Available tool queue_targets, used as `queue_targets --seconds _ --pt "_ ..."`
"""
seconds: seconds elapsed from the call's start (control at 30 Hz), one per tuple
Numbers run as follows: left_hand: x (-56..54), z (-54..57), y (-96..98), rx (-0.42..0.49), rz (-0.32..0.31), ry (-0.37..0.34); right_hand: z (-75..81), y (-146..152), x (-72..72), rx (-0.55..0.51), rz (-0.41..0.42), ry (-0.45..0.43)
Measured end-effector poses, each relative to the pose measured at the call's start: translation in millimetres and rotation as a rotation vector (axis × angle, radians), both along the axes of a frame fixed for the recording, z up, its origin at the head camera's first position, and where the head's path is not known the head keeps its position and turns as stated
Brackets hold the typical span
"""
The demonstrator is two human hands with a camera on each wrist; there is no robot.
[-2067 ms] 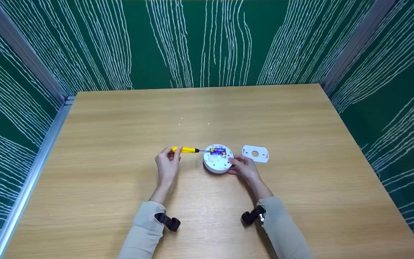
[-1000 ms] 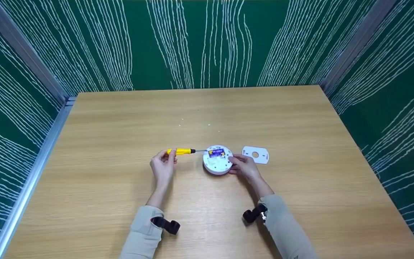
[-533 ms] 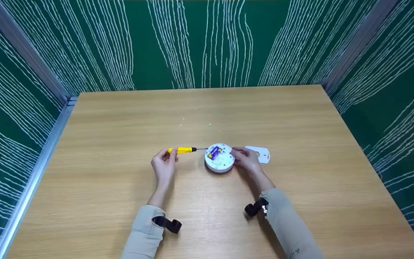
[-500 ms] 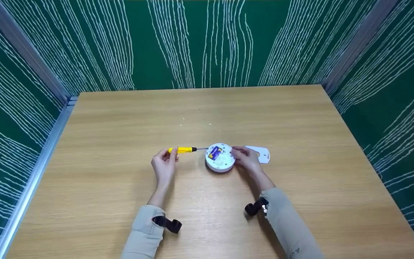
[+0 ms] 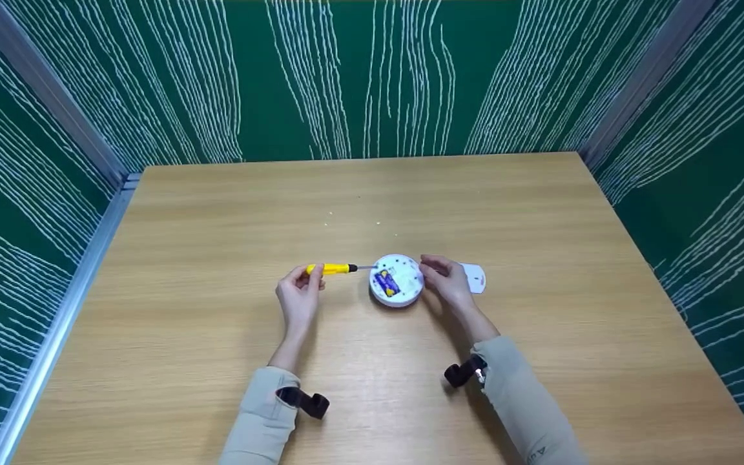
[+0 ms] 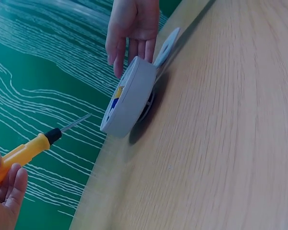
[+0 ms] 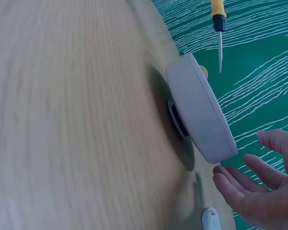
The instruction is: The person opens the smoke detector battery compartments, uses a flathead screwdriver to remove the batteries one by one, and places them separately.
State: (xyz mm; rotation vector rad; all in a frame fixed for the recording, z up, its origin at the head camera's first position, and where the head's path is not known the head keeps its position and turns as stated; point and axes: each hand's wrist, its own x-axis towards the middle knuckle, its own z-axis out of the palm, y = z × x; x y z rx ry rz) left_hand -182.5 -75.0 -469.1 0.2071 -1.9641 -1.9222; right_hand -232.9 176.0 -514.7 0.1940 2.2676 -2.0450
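My left hand (image 5: 299,297) pinches the yellow handle of a screwdriver (image 5: 336,268), whose thin metal shaft points right. In the head view its tip overlaps the upper left edge of a round white smoke alarm (image 5: 405,287); both wrist views show the tip standing off above the alarm's face. The alarm rests on the table with its back upward, and purple-and-yellow batteries (image 5: 387,283) show in its bay at the left. At the alarm's right rim is my right hand (image 5: 447,283), fingers loosely bent and holding nothing; in the right wrist view its fingertips (image 7: 221,176) are close by the rim.
A white mounting plate (image 5: 475,279) lies right of the alarm, partly hidden behind my right hand. Several tiny white bits (image 5: 378,223) are scattered on the wooden table (image 5: 217,213) farther back. Green walls with white lines (image 5: 256,97) border the table.
The smoke alarm has turned counterclockwise, its batteries going from the top to the left. My right hand has let go of its rim. The screwdriver drew back left, then returned slightly right.
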Motion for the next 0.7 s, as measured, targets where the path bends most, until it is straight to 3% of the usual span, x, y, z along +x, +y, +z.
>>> queue_targets --seconds 0.27,0.7 --pt "-11.4 -21.6 -2.3 0.019 -0.003 0.003 -0.1 4 4.6 0.085 0.019 0.057" --pt "-9.0 -21.4 1.7 0.008 -0.016 0.044 -5.5 7 10.3 0.093 0.052 0.071"
